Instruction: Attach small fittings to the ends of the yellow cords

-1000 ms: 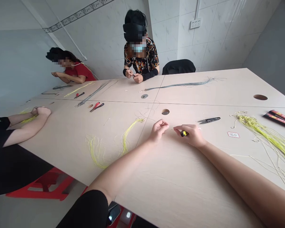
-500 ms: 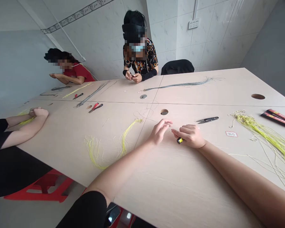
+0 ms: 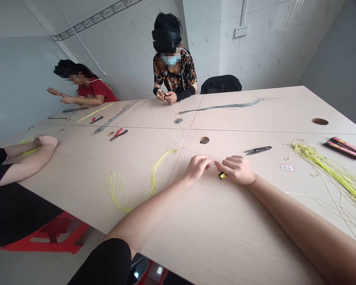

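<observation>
My right hand (image 3: 239, 169) is closed around a short black-and-yellow stick-shaped tool (image 3: 222, 175), whose end pokes out below the fingers. At its thumb and forefinger tips a tiny pale ring or hook shows, too small to make out. My left hand (image 3: 197, 167) is just to the left, its fingers curled in a pinch. Whatever it pinches is hidden or too thin to see. Beyond the right hand lie black thread snips (image 3: 258, 150). To the right is a bundle of yellow cords (image 3: 323, 162) with hook-like metal ends; a smaller yellow cord bundle (image 3: 156, 170) lies left.
Black-and-red packets (image 3: 344, 148) lie at the right, near a small white card (image 3: 287, 168). A round table hole (image 3: 204, 140) is ahead of my hands. Red-handled pliers (image 3: 118, 134) and grey strands (image 3: 225, 106) lie farther off. Co-workers sit across (image 3: 173, 75) and at the left.
My left fingers, spread half a second ago, have curled into a pinch beside the right hand. My right hand keeps its grip. The co-worker in red has moved their hands apart.
</observation>
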The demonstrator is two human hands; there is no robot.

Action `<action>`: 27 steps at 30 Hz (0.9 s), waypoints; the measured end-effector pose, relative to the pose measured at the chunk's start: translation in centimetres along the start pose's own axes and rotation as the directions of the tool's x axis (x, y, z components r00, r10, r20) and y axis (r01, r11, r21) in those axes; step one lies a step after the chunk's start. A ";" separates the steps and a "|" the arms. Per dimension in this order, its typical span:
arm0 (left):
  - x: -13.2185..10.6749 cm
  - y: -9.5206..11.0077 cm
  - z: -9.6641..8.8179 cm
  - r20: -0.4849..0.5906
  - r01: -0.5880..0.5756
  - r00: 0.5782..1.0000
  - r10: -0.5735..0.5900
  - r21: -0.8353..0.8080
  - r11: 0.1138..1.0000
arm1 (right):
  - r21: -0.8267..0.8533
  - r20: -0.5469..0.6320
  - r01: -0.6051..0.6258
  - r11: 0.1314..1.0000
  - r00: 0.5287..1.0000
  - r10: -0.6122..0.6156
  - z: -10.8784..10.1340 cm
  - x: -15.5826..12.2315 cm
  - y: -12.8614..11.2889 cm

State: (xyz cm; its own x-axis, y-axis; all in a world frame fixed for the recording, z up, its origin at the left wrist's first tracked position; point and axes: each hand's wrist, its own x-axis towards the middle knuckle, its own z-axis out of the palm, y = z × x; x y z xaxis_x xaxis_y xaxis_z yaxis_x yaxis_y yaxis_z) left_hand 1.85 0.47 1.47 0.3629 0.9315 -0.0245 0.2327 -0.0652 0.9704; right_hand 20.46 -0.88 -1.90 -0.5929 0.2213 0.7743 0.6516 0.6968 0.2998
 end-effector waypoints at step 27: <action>-0.5 -2.0 0.9 -0.026 -0.528 0.807 0.590 0.415 0.741 | 0.529 0.560 -0.818 0.226 0.536 0.632 -0.5 1.6 -0.7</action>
State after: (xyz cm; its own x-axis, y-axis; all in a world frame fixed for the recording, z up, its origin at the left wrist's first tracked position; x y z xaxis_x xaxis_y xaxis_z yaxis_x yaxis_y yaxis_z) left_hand 1.99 -0.16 -0.68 0.4063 0.7228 0.5590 0.3555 -0.6886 0.6320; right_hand 19.24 -1.36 -0.58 -0.1710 0.9408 0.2927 0.3824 0.3372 -0.8603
